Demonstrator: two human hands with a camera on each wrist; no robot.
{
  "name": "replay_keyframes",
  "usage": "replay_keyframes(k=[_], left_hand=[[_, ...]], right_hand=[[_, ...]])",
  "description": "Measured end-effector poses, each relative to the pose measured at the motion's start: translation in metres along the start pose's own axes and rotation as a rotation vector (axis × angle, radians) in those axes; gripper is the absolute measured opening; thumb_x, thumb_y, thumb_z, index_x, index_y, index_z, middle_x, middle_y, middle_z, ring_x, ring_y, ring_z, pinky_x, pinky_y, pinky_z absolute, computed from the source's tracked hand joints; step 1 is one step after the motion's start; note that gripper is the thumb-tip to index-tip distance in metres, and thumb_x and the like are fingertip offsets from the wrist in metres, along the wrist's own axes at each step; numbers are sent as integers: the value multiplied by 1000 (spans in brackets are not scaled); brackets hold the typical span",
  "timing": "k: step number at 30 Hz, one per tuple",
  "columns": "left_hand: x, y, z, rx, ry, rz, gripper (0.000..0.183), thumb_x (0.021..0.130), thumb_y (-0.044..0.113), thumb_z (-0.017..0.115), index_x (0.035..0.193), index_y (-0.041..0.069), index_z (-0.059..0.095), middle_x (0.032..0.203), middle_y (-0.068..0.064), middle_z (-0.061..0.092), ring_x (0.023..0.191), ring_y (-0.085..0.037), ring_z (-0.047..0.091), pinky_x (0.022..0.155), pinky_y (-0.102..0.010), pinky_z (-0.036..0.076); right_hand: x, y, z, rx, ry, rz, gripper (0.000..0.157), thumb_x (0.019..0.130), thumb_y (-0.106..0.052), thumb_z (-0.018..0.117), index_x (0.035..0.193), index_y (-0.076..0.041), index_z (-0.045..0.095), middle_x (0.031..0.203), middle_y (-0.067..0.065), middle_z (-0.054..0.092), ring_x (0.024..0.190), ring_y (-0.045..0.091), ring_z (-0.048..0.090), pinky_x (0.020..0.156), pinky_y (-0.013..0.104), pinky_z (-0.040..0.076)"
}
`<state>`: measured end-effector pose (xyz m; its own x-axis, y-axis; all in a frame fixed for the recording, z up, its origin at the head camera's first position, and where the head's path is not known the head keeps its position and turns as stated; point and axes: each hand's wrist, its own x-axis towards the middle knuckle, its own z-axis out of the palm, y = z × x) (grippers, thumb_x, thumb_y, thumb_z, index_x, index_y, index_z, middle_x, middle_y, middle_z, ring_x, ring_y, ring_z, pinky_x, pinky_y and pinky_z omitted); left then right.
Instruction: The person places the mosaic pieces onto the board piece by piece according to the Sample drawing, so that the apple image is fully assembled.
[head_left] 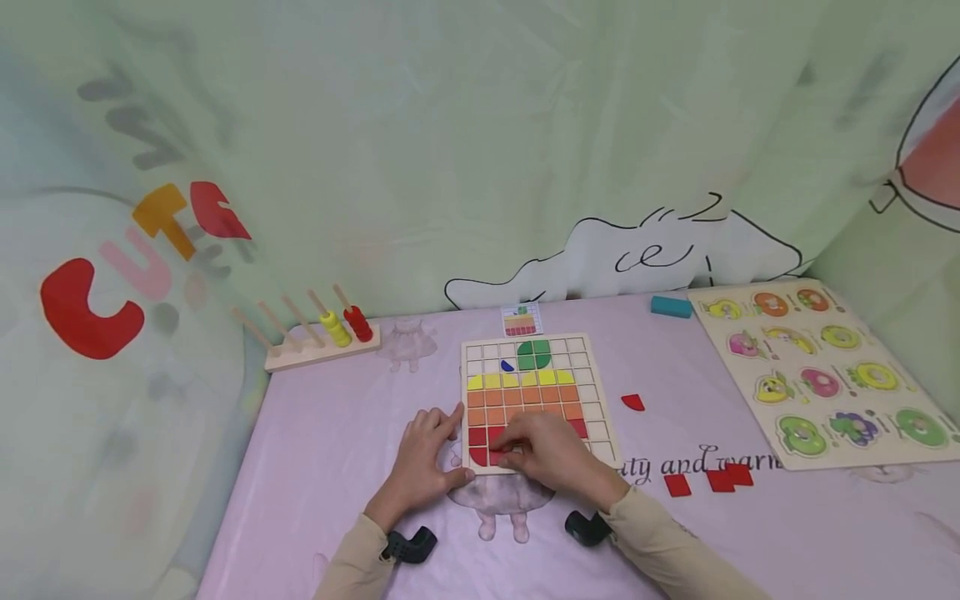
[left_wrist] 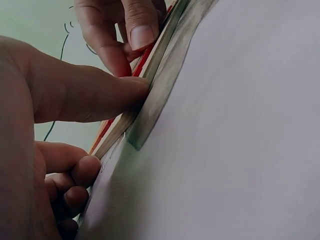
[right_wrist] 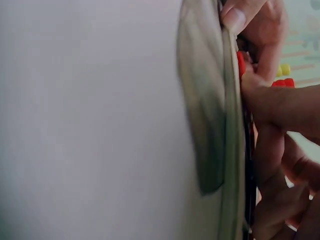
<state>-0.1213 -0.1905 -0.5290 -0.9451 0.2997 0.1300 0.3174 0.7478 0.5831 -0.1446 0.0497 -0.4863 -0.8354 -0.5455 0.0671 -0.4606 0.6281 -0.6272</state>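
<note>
A wooden mosaic board (head_left: 602, 417) lies on the table, filled with rows of yellow, orange and red tiles, plus green tiles and a blue piece (head_left: 507, 365) higher up. My left hand (head_left: 422, 457) holds the board's lower left corner, thumb on the near edge and fingers along the left side. Over the bottom rows, my right hand (head_left: 546, 450) pinches a red tile (head_left: 494, 457) low against the board, beside a rounded red corner piece (head_left: 478, 456). The right hand covers part of the red rows. In the left wrist view the left thumb (left_wrist: 100, 95) presses the board's edge.
A pattern card (head_left: 522, 319) lies behind the board. Loose red tiles (head_left: 677, 485) and a red quarter-round piece (head_left: 633, 402) lie to the right. A fruit puzzle board (head_left: 813, 433), a teal block (head_left: 671, 307) and a peg counter with rings (head_left: 322, 353) stand further out.
</note>
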Motion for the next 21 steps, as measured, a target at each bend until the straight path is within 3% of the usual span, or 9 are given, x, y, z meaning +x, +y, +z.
replay_keyframes(k=[8, 12, 17, 21], left_hand=[[0, 0, 1, -5, 8, 1, 94, 73, 34, 82, 157, 6, 52, 98, 6, 49, 94, -10, 35, 86, -34, 30], [-1, 1, 2, -4, 1, -9, 94, 73, 33, 82, 158, 7, 51, 98, 7, 48, 96, -10, 36, 86, -33, 30], [-1, 3, 1, -15, 1, -16, 94, 73, 32, 82, 157, 6, 51, 98, 6, 49, 96, -11, 36, 87, -34, 30], [-1, 4, 1, -18, 7, -23, 94, 73, 32, 82, 158, 7, 51, 98, 6, 49, 97, -11, 36, 87, -35, 30]], right_hand=[[-3, 2, -3, -17, -5, -19, 26, 83, -15, 91, 108, -19, 86, 93, -9, 77, 81, 5, 59, 72, 23, 49], [-11, 5, -14, 53, 1, -6, 26, 84, -17, 91, 109, -17, 84, 92, -10, 76, 77, 5, 56, 69, 22, 49], [-36, 25, -46, 105, 61, 34, 22, 86, -21, 90, 107, -14, 84, 87, -12, 72, 73, 4, 55, 66, 22, 48], [-67, 48, -80, 16, 55, 146, 32, 83, -24, 92, 111, -12, 82, 94, -8, 74, 78, 7, 58, 66, 23, 49]])
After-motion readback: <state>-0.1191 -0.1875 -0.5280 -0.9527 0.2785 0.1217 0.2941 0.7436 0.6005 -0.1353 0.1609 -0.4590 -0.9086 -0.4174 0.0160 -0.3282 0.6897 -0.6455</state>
